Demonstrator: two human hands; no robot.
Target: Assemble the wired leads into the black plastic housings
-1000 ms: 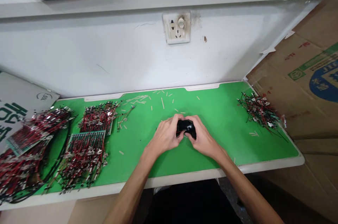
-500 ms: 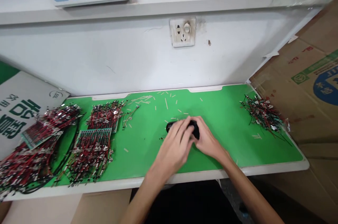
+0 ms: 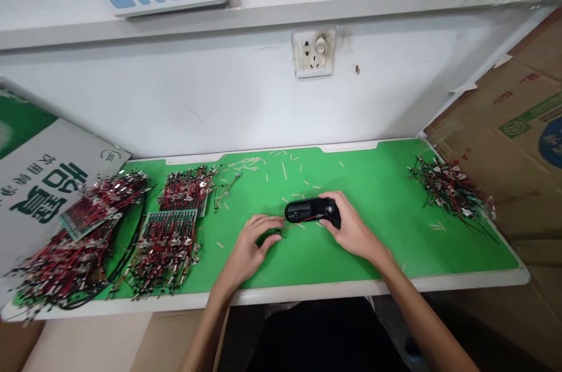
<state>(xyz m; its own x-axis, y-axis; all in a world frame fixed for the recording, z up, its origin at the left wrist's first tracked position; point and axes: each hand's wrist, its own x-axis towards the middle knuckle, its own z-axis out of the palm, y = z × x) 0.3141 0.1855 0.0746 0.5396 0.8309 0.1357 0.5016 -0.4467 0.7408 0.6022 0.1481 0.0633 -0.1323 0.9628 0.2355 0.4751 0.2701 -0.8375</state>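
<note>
A black elongated plastic housing lies on the green mat in the middle, its long recess facing up. My right hand grips its wider right end between thumb and fingers. A thin red wire runs from that end along the near side toward my left hand. The left fingers stretch toward the housing's left end, with a gap between thumb and forefinger. Beside the left thumb tip is a small dark wire end; whether the fingers touch it is hard to tell.
Wired circuit boards are piled at the left beside a white and green carton. Another wire bundle lies at the right, near a cardboard box. Pale strips are scattered over the green mat. A wall socket is behind.
My left hand has drawn away to the left from over the housing, leaving the recess and red wire in view. My right hand keeps its grip. The view has shifted slightly.
</note>
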